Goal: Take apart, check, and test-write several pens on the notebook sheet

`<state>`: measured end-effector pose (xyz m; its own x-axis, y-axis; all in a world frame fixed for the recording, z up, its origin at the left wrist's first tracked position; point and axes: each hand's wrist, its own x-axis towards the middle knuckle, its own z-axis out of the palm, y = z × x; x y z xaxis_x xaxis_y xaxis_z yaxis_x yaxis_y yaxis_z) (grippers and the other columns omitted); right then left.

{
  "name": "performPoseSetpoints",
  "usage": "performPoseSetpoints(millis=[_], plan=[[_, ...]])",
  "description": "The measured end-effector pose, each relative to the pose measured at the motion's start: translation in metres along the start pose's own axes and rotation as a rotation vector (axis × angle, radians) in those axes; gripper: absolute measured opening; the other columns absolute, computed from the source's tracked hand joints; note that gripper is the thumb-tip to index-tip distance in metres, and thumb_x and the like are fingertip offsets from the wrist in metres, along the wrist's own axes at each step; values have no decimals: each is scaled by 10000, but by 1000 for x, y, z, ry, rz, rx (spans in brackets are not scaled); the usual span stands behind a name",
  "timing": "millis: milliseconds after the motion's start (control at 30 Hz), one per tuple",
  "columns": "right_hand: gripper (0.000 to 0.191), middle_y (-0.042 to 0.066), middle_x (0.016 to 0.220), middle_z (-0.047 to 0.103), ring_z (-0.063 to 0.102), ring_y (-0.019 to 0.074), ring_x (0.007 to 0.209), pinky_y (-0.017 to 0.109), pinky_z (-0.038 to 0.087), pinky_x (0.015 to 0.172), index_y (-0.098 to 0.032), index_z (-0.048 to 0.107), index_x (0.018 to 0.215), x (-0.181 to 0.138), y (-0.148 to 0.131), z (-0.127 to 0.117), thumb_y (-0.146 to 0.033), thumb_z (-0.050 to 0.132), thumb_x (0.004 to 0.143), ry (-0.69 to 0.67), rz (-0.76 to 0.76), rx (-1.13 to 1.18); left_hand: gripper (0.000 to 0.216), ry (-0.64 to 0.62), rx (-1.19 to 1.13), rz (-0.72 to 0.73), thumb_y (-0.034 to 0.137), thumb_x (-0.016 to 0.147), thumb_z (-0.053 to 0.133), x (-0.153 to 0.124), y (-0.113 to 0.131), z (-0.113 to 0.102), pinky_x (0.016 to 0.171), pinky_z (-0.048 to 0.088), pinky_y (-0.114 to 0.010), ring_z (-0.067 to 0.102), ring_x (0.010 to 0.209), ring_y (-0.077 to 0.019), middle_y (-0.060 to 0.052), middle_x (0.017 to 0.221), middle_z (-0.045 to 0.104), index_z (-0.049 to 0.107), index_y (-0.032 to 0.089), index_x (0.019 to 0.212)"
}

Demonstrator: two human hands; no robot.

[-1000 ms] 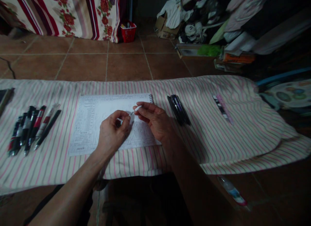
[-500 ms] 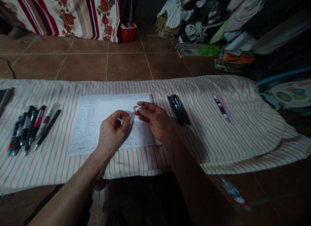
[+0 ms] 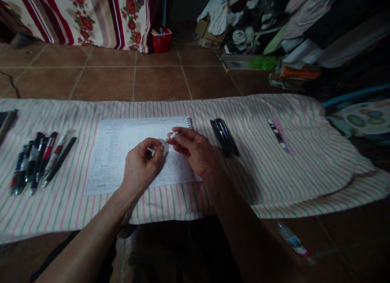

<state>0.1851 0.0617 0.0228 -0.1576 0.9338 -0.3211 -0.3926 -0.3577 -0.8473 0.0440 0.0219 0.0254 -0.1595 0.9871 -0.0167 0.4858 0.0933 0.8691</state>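
Note:
Both of my hands meet above a printed sheet on a spiral notebook [image 3: 137, 130]. My left hand [image 3: 143, 159] is closed in a pinch on a thin pen part, mostly hidden by the fingers, whose narrow tip points toward the right hand. Between the thumb and fingers of my right hand [image 3: 193, 149] is a small white pen piece [image 3: 174, 135], close to that tip. Whether the two pieces touch I cannot tell. Right of the notebook lie several dark pens [image 3: 224, 137] side by side.
Several pens [image 3: 42, 161] lie in a group at left on the striped cloth [image 3: 189, 201]. A pink pen and a black-and-white one [image 3: 280, 136] rest at right. A plastic bottle [image 3: 292, 239] lies on the floor below. A red basket [image 3: 161, 40] stands beyond the table.

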Motion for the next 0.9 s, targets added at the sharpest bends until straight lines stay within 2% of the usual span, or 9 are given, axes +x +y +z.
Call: performPoseSetpoints(millis=[400,667,900], plan=[[207,0,843,717,677,118,737,210,511,620,-217,696,826,-1,-1,1,-258,757,632,-4,-8,-19,177,-7,5,7,363,803,551,0,-1,1,475,414,-220,536,462,-108,17,580,609,590,198,752],[213,3,852,717,677,123,752,254,520,693,-224,698,830,-1,1,0,-273,763,633,-25,-11,-35,187,-7,10,2,372,802,552,-1,0,0,470,406,-218,539,462,-111,18,582,612,594,195,757],[202,-12,813,719,676,105,720,211,506,638,-217,698,817,-1,2,2,-250,755,626,-31,5,-33,189,-12,-3,-5,367,791,555,0,0,0,478,417,-223,536,473,-111,8,604,622,600,185,761]])
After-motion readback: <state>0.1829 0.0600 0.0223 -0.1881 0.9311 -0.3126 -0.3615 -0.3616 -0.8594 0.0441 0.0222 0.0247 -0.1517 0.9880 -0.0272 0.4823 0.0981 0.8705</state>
